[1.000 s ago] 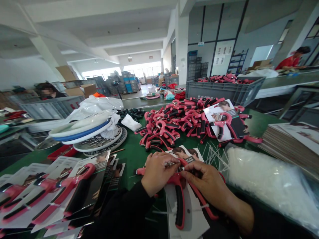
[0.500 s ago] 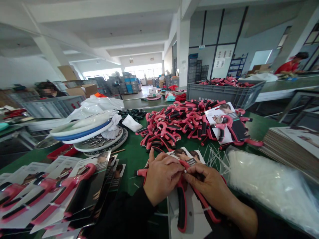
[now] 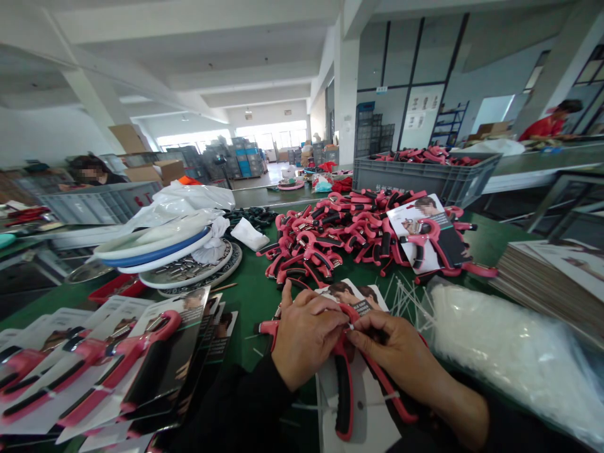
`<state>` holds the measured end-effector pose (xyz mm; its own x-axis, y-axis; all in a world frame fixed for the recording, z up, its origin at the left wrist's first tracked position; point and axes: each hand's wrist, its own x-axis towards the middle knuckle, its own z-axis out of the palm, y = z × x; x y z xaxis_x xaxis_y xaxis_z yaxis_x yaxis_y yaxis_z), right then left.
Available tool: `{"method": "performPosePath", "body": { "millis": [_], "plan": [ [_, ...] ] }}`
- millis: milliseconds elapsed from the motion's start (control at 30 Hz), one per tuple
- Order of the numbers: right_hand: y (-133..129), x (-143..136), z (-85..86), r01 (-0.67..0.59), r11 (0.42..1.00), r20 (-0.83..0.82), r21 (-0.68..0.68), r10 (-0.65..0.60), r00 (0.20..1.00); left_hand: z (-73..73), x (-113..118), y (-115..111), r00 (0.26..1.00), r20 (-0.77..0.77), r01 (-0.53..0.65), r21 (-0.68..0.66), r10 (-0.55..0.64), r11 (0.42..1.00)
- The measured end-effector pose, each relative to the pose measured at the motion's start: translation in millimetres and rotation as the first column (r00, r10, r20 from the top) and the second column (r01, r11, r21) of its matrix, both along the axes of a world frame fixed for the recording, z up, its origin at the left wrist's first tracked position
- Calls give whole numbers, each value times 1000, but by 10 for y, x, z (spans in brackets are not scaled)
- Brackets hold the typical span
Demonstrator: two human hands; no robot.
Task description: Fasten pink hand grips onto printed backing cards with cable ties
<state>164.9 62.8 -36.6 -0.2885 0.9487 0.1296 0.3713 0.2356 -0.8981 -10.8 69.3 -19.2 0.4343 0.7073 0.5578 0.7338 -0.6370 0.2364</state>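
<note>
A pink and black hand grip (image 3: 345,393) lies on a printed card (image 3: 365,434) at the front centre. Over its top, my left hand (image 3: 309,336) and my right hand (image 3: 401,355) meet, fingertips pinched round a small white piece, which looks like a zip tie (image 3: 350,326). Fingers partly hide that piece. Loose white zip ties (image 3: 406,299) lie right of the card, beside a clear bag of white ties (image 3: 509,352). Behind is a heap of pink and black grips (image 3: 325,233), with one carded grip (image 3: 431,236) on its right side.
Carded grips (image 3: 113,371) overlap at the left front. Stacked round trays (image 3: 155,248) with small metal parts stand behind them. A card stack (image 3: 557,277) is at the right, a grey crate (image 3: 419,179) of grips behind. Two people sit at far tables.
</note>
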Motion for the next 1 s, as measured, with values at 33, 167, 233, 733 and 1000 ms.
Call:
{"method": "performPosePath", "body": {
  "millis": [33, 167, 233, 733, 1000],
  "plan": [
    [7, 3, 10, -7, 1000, -1, -12, 7, 1000, -7, 2, 0, 1000, 11, 3, 1, -3, 1000],
    [40, 23, 44, -59, 995, -17, -77, 57, 998, -45, 15, 8, 996, 70, 49, -6, -48, 999],
    [58, 31, 60, -76, 992, -15, -104, 74, 997, -66, 16, 10, 993, 98, 68, -27, -65, 997],
    [21, 14, -17, 7, 1000, 5, -2, -7, 1000, -210, -1, 46, 951, 300, 147, -223, -76, 964],
    [2, 25, 0, -14, 998, 41, 67, 11, 999, -172, 25, 4, 974, 227, 73, -211, -23, 975]
  ]
}}
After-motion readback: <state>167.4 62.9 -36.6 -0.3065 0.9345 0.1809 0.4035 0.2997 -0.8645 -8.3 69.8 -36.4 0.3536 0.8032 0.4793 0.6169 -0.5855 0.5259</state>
